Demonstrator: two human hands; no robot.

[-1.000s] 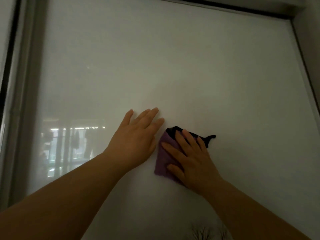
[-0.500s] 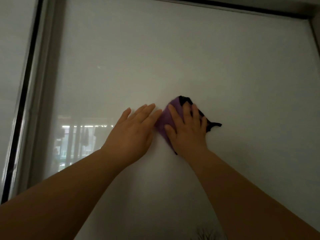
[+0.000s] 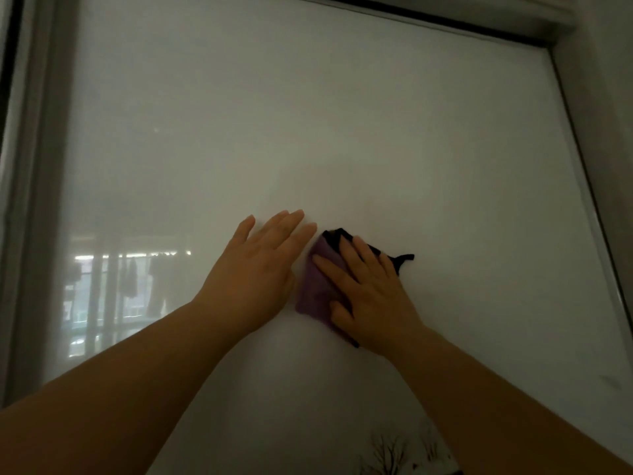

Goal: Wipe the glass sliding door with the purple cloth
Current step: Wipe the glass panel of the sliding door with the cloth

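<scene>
— What does the pane look like?
— The glass sliding door [image 3: 342, 132] is pale, milky and dim; a grey frame [image 3: 37, 200] runs up its left side and across the top; low on the left a bright patch [image 3: 126, 286] shows railings and hanging clothes; a bare-tree drawing [image 3: 387, 450] sits at the bottom edge.
— And the hands?
— The left hand [image 3: 253, 279] lies flat on the glass, fingers straight and close together; just beside it the right hand [image 3: 373, 299], fingers straight and slightly spread, presses the purple cloth [image 3: 315, 289] against the pane near its middle.
</scene>
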